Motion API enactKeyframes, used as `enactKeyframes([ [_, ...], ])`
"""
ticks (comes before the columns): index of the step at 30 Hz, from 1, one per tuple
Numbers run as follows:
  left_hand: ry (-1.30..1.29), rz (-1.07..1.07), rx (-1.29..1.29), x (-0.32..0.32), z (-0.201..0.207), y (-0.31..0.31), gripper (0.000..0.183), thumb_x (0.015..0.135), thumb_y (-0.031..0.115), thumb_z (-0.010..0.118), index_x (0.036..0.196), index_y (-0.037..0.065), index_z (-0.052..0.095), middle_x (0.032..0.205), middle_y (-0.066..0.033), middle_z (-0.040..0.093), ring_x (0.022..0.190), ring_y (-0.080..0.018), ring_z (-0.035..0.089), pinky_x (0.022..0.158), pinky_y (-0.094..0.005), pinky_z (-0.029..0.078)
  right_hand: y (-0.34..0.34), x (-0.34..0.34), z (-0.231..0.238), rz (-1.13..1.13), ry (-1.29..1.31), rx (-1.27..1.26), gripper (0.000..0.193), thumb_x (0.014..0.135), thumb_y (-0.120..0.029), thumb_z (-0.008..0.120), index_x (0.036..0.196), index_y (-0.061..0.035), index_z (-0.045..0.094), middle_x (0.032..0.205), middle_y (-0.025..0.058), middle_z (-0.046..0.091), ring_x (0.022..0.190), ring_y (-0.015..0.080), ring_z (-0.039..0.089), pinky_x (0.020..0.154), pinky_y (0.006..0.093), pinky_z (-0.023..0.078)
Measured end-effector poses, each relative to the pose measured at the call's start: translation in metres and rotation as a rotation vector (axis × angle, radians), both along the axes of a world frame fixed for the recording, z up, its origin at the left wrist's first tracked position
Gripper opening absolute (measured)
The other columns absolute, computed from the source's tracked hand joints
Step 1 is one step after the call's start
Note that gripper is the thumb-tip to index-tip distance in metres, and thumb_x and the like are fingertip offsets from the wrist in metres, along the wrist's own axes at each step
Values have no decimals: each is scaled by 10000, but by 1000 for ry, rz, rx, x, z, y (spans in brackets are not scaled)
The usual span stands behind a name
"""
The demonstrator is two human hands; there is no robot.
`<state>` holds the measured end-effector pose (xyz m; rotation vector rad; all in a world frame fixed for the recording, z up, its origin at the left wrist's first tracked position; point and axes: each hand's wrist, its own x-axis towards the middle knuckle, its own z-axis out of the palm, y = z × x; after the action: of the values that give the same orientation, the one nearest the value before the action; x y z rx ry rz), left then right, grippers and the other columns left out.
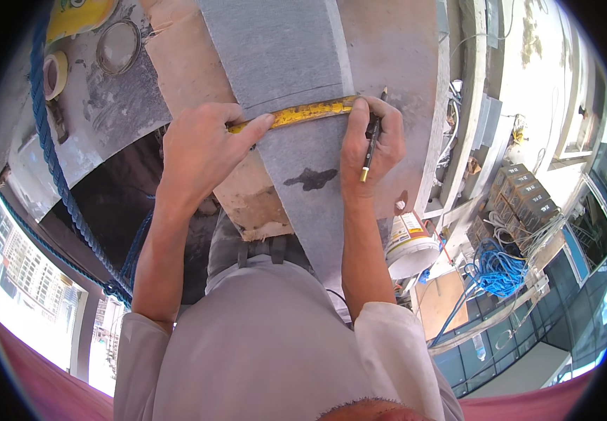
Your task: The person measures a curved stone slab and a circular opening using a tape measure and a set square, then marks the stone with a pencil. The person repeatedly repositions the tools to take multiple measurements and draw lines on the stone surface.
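A worn yellow measuring tape blade [310, 112] stretches between my two hands across a long grey board [275, 49]. My left hand [208, 144] pinches its left end between thumb and fingers. At the other end, my right hand [373, 140] grips the blade and also holds a dark pencil [371, 151], its sharpened tip up and away from me. A thin dark line runs across the board just beyond the blade. Nearer to me, the board carries a dark, irregular stain [311, 179]. Beneath the board's left edge lies a brown plank [253, 200].
A blue rope [54, 161] hangs at the left, close to a tape roll [55, 74] and a round wire coil [118, 47]. To the right stand a white bucket [412, 252], a tangled blue rope [496, 269] and stacked dark boxes [524, 203]. A dark opening [103, 193] lies left of my arm.
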<state>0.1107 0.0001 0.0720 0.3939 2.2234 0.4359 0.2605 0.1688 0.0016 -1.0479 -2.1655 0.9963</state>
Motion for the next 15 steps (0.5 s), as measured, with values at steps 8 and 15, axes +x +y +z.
enactKeyframes([
  [8, 18, 10, -31, 2, -1, 3, 467, 976, 500, 786, 966, 44, 887, 656, -136, 722, 600, -287, 688, 649, -421, 539, 3, -3, -5, -4, 2, 0, 64, 945, -38, 783, 1003, -31, 758, 905, 112, 748, 792, 238, 688, 718, 372, 563],
  [15, 16, -7, -55, 0, -7, 2, 517, 949, 544, 784, 962, 36, 884, 704, -121, 750, 667, -278, 728, 694, -408, 560, 1, -2, -4, -21, -48, -27, 60, 951, -56, 769, 998, -21, 757, 927, 123, 752, 812, 269, 697, 751, 397, 567],
])
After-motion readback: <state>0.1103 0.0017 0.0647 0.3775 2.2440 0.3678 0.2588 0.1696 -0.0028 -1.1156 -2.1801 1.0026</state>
